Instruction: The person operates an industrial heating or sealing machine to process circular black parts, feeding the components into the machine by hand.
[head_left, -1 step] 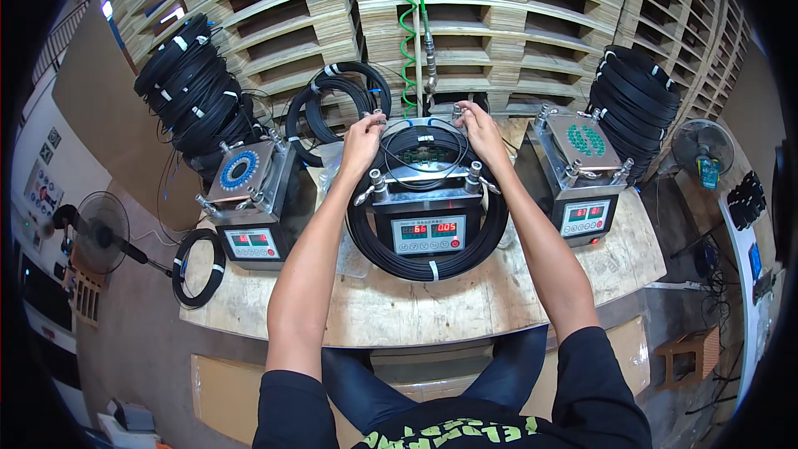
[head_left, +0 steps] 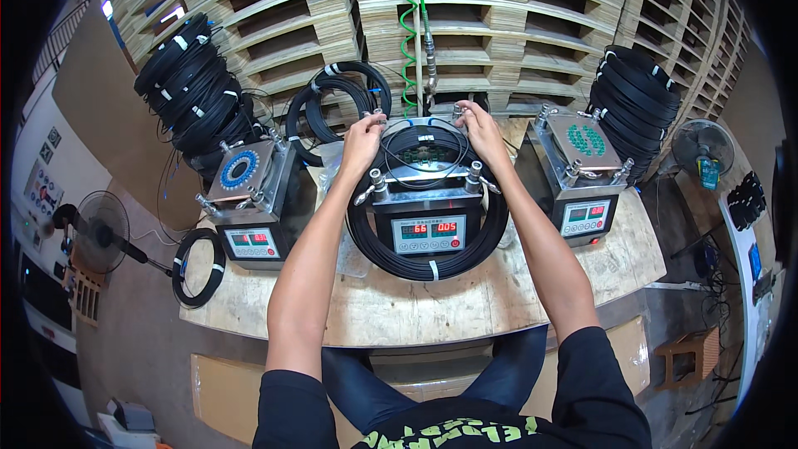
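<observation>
My left hand (head_left: 363, 144) has its fingertips closed around the metal knob (head_left: 377, 114) at the rear left corner of the middle machine. At the rear right corner, the thumb and fingers of my right hand (head_left: 485, 135) pinch a matching knob (head_left: 458, 110). A coil of black cable (head_left: 434, 269) hangs around this machine, passing below its lit display panel (head_left: 429, 235). Thin loops of the coil lie over the machine's top plate, partly hiding green pieces there. Two more knobs stand at the front corners, apart from my hands.
Similar machines stand left (head_left: 251, 241) and right (head_left: 584, 216) on the wooden table (head_left: 399, 316). Tall stacks of black cable coils rise behind left (head_left: 195, 87) and right (head_left: 633, 100). A green air hose (head_left: 408, 25) hangs before wooden pallets (head_left: 490, 41). Fans (head_left: 101, 233) stand at both sides.
Both hands and the cable coil stay in place. Only the lit digits on the side machines' displays look different.
</observation>
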`<state>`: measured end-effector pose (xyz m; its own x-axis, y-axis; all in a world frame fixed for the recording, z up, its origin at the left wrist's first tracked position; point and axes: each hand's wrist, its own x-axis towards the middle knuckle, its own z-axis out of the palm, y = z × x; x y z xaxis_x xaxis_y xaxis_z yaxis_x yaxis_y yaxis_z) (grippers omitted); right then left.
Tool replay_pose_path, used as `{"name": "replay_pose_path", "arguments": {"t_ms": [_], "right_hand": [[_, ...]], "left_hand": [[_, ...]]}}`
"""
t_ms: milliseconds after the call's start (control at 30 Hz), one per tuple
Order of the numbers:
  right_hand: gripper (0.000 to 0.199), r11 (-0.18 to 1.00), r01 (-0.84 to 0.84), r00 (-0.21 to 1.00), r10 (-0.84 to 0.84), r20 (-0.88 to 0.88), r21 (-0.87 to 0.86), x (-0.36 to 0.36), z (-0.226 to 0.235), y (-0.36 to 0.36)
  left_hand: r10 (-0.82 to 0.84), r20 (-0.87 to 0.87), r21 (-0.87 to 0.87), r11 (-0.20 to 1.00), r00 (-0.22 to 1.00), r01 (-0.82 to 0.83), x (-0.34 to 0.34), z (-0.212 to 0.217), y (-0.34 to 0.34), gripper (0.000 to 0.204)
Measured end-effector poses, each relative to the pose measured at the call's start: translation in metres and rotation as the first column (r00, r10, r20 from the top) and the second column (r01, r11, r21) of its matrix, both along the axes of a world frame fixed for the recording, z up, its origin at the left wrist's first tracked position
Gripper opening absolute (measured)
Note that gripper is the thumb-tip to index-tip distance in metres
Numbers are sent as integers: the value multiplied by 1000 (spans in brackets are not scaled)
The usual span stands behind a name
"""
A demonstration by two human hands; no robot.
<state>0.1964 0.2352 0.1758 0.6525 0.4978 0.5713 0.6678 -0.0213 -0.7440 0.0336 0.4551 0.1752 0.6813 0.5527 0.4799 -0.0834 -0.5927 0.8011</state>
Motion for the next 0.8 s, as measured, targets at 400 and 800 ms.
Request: {"name": "replay_pose_path", "arguments": {"t_ms": [400,800], "right_hand": [[39,997,46,993,-53,-109,-63,-9,12,-4],[44,998,21,996,-26,-84,-63,-7,11,-4]], "left_hand": [[35,-83,-28,999,996,-37,-11,19,-16,37],[49,-74,-19,999,996,-50,-4,6,-6,33]]}}
